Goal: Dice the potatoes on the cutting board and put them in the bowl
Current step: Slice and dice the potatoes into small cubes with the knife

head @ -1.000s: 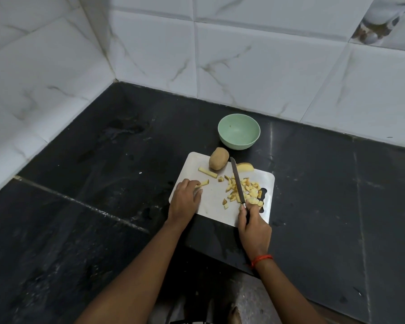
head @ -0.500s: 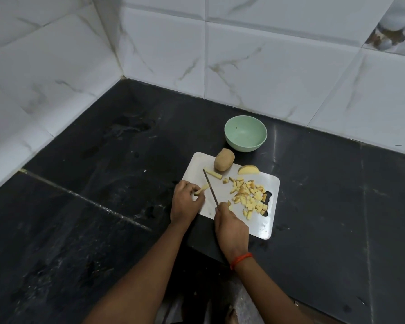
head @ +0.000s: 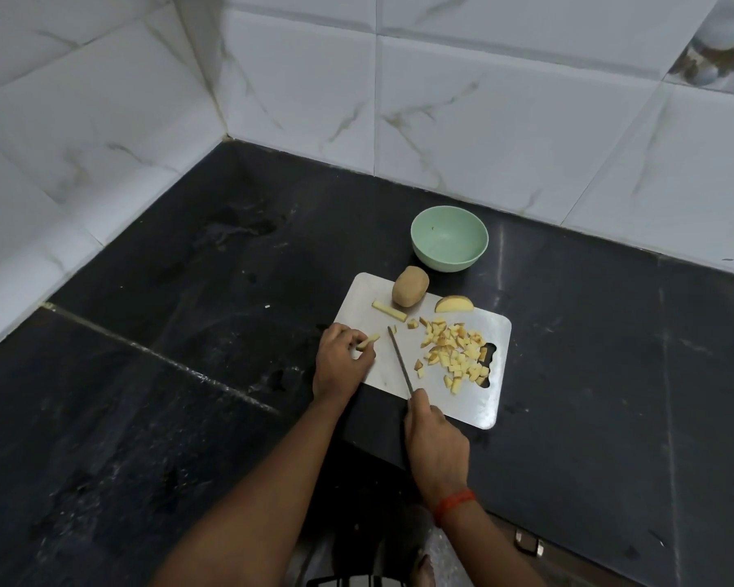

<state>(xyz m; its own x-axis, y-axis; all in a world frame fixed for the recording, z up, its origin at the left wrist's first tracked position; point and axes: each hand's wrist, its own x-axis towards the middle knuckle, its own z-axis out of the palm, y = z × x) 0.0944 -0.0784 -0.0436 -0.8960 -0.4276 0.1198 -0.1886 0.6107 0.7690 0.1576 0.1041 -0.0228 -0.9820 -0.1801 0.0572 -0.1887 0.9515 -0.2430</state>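
Observation:
A white cutting board (head: 490, 410) lies on the black counter. On it sit a whole brown potato (head: 410, 286), a potato wedge (head: 454, 304), a cut strip (head: 389, 310) and a pile of diced potato (head: 456, 353) on the right side. My left hand (head: 340, 360) pinches a potato strip (head: 368, 341) at the board's left edge. My right hand (head: 436, 446) grips a knife (head: 400, 358), its blade lying over the board just right of that strip. A pale green bowl (head: 449, 239) stands behind the board; nothing shows inside it.
White marble-tiled walls (head: 484, 99) close the counter at the back and left, forming a corner. The dark counter (head: 166, 374) stretches wide to the left and right of the board. Its front edge runs just below my right wrist.
The right hand with the knife swung from the diced pile across to beside the left hand's strip, then drew back toward me slightly. The left hand kept its strip.

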